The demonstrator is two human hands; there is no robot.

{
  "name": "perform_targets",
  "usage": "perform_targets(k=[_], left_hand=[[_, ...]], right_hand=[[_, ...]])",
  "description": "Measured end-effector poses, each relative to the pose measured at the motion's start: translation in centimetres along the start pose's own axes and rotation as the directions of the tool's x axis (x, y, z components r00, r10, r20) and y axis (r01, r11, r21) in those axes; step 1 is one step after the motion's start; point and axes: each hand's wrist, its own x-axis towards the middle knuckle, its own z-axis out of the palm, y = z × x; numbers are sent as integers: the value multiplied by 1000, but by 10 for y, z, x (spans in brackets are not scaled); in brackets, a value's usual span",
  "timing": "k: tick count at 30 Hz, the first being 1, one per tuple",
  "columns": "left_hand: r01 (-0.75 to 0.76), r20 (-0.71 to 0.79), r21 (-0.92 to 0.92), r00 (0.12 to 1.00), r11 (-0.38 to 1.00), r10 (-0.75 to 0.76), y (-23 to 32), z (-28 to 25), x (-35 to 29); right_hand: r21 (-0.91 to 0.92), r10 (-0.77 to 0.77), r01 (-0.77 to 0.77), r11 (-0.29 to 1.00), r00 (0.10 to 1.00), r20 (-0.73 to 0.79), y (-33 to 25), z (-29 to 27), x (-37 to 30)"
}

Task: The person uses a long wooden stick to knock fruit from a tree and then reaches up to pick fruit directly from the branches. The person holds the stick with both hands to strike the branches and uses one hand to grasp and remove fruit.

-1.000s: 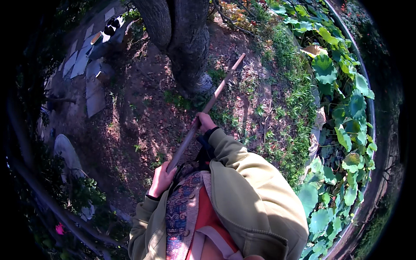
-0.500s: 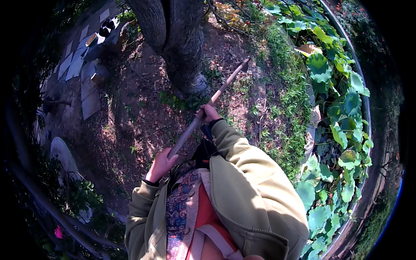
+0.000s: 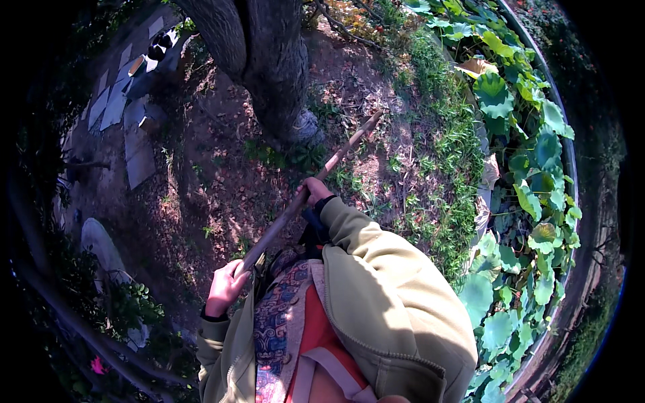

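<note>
A long wooden-handled hoe (image 3: 275, 230) slants from beside my left hip up to the ground right of the tree trunk. Near its butt end, my left hand (image 3: 226, 285) is closed round the handle. Farther up the shaft, my right hand (image 3: 314, 191) grips it from the right side. The far tip meets leaf-strewn soil (image 3: 366, 101) in a sunlit patch; its blade is hardly visible there.
A thick forked tree trunk (image 3: 279, 74) stands just left of the hoe's far half. Green weeds (image 3: 433, 154) and a bed of broad lotus leaves (image 3: 497, 302) run along the right. Paving slabs (image 3: 138, 151) and a pale stone slab (image 3: 101, 242) lie to the left.
Both hands have drawn the hoe back toward me and slightly left. Its far end has dropped lower in view, and the dark blade seen before hardly shows.
</note>
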Motion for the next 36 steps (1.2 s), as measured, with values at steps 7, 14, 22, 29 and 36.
perform_targets(k=[7, 14, 22, 29, 36], left_hand=[[-142, -77, 88, 986, 986, 149, 9, 27, 30], [21, 48, 0, 999, 1000, -21, 27, 26, 43], [225, 16, -11, 974, 974, -225, 43, -44, -44], [227, -19, -51, 973, 973, -228, 19, -62, -62], [115, -123, -293, 980, 949, -156, -34, 0, -61]], right_hand=[[-22, -251, 251, 968, 968, 25, -57, 15, -11], [-108, -117, 113, 988, 993, -28, -65, 6, 9], [-92, 157, -178, 980, 967, -200, 13, 3, 14], [-195, 103, -106, 975, 994, -29, 48, 10, 36], [-180, -166, 154, 972, 985, -54, 1, 43, -19]])
